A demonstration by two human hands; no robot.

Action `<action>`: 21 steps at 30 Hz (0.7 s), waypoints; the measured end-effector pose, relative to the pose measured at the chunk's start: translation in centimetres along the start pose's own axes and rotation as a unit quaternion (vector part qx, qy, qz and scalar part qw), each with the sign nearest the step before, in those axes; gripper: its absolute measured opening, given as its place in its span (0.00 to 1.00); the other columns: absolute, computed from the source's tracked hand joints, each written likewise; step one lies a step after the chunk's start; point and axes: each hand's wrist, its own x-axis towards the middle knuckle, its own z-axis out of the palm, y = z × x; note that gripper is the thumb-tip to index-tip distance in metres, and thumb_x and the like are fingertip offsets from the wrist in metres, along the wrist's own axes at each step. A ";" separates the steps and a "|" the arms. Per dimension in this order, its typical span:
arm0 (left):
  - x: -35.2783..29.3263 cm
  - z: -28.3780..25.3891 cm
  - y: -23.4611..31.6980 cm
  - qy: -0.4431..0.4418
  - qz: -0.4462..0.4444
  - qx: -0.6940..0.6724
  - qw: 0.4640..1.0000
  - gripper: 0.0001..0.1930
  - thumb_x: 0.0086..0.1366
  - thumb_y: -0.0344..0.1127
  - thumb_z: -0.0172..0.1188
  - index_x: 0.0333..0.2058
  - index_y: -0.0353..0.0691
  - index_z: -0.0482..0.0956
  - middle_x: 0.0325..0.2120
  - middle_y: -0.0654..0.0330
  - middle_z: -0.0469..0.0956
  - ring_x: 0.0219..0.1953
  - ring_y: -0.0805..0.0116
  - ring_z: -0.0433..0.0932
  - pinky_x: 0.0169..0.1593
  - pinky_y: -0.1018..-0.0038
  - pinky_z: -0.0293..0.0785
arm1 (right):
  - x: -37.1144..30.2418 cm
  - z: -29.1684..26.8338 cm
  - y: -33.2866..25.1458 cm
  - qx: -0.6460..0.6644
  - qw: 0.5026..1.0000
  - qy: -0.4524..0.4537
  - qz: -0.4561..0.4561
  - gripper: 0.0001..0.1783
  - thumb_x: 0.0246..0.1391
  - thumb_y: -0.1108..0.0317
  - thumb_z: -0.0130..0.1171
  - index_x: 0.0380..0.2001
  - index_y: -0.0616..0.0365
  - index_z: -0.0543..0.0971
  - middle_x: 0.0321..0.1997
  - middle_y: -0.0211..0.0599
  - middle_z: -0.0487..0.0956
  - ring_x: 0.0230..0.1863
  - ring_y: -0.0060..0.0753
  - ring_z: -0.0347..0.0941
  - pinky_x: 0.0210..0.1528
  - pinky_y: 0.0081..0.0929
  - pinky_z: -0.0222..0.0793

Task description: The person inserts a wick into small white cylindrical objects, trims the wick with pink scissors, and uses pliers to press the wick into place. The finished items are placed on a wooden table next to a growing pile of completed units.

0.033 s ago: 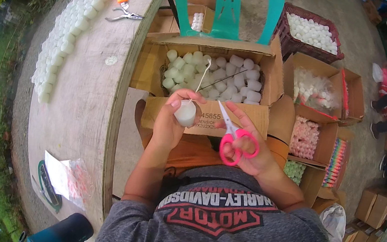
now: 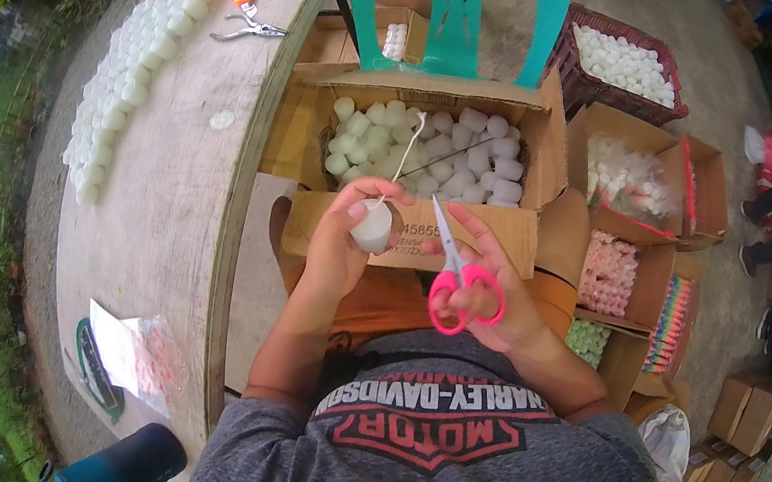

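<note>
the left hand [image 2: 337, 243] holds a small white candle [image 2: 373, 227] upright, its fingers wrapped around the candle's body with the thumb pressed against the near side, and a long pale wick [image 2: 408, 149] stands up from the top of it. the right hand [image 2: 490, 288] holds pink-handled scissors [image 2: 454, 270], thumb and fingers threaded through the loops, the blades nearly closed and pointing up toward the candle but not touching the wick. both hands hover just in front of an open cardboard box [image 2: 408, 229] that is heaped with more white candles of the same kind (some with loose wicks trailing across the pile). on the round worktop [image 2: 169, 207] to the left, a long band of finished-looking white candles [image 2: 130, 69] lies in tidy rows, with orange-handled pliers [image 2: 244, 12] just beyond it and a clear plastic bag [image 2: 136, 353] nearer the person. judging from this, the work looks partly done: a good batch already sits lined up on the worktop, the candle in hand has its wick uncut, and the full box suggests plenty are left. further boxes of white and coloured candles stand to the right on the floor.
</note>
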 end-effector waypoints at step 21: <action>-1.7 0.5 1.7 -0.233 -0.001 0.105 0.967 0.23 0.54 0.42 0.56 0.44 0.30 0.74 0.40 0.54 0.74 0.44 0.65 0.72 0.48 0.70 0.65 | -0.5 -0.3 1.0 -0.191 0.978 -0.084 0.016 0.32 0.29 0.68 0.79 0.37 0.60 0.71 0.42 0.35 0.67 0.33 0.23 0.72 0.32 0.19 0.72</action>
